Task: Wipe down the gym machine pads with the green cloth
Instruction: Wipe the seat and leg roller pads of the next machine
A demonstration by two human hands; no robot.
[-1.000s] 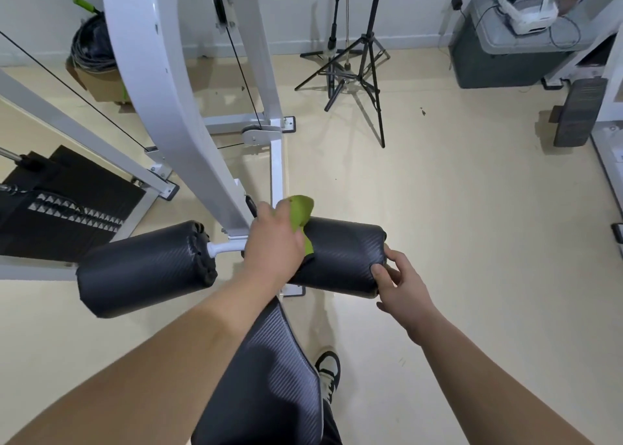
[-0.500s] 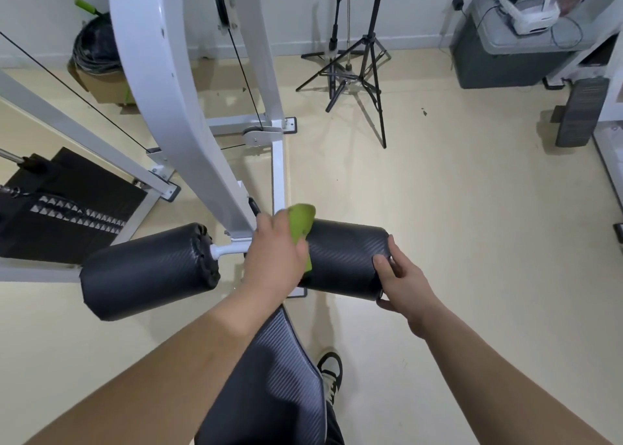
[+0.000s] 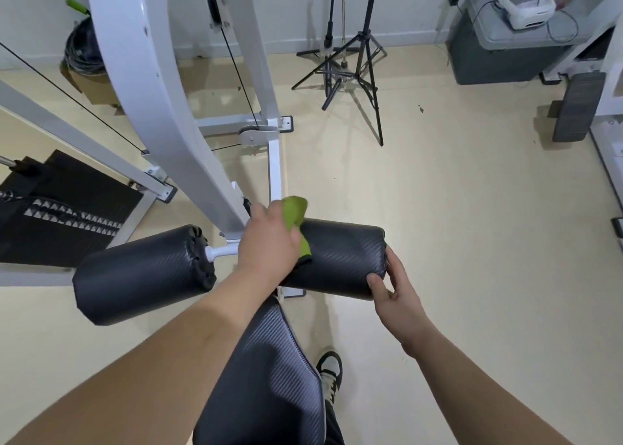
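With green cloth (image 3: 296, 210) clutched, left hand (image 3: 269, 239) presses right pad (image 3: 340, 255); right hand (image 3: 396, 296) grips its end

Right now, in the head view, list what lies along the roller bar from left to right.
left roller pad → white axle → left hand gripping the green cloth → right roller pad → right hand holding that pad's end

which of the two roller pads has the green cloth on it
The right roller pad: the left hand holds the green cloth against its inner end and the right hand grips its outer end. The left roller pad is untouched.
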